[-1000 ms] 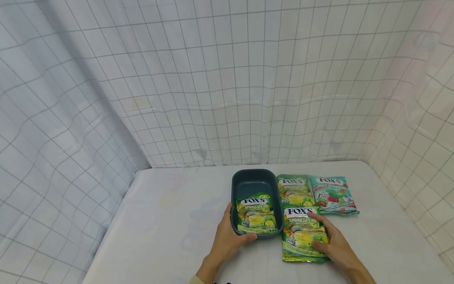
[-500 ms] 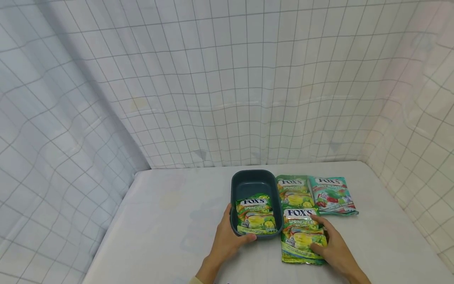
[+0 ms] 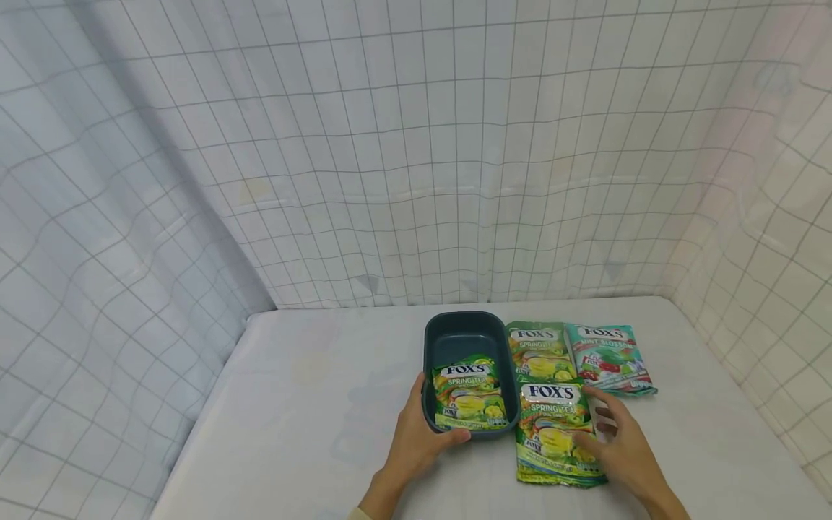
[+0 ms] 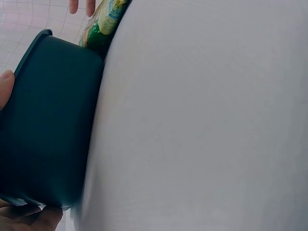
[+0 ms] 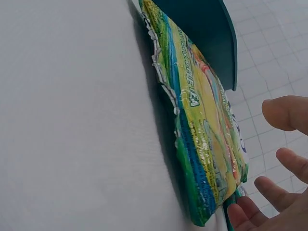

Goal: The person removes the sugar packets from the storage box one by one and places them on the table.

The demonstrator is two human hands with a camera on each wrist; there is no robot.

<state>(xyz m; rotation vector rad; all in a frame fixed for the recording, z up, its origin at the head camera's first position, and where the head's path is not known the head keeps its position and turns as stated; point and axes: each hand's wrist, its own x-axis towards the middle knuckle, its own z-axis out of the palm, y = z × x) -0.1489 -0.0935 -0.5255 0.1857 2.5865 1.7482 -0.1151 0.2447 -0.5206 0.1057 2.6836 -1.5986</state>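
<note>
My left hand (image 3: 414, 437) holds a dark teal plastic tub (image 3: 464, 347) by its near left corner, thumb at the front rim and fingers along the side. Inside the tub lies a green Fox's Spring Tea candy bag (image 3: 469, 393). Right of the tub, another Spring Tea bag (image 3: 557, 433) lies face up on the table. At this bag's right edge is my right hand (image 3: 624, 444), its fingers spread; the right wrist view shows a gap between the fingers and the bag (image 5: 202, 110).
Behind the near bag lies a further Spring Tea bag (image 3: 539, 350), beside the tub's right wall. A turquoise Mint Blossom candy bag (image 3: 611, 359) lies to its right. The white table (image 3: 292, 419) is enclosed by white grid-patterned curtains (image 3: 403, 180).
My right hand has come off the near candy bag, moving slightly right with its fingers parting. The bag's lower right corner has spread a little outward. My left hand and the tub stay put.
</note>
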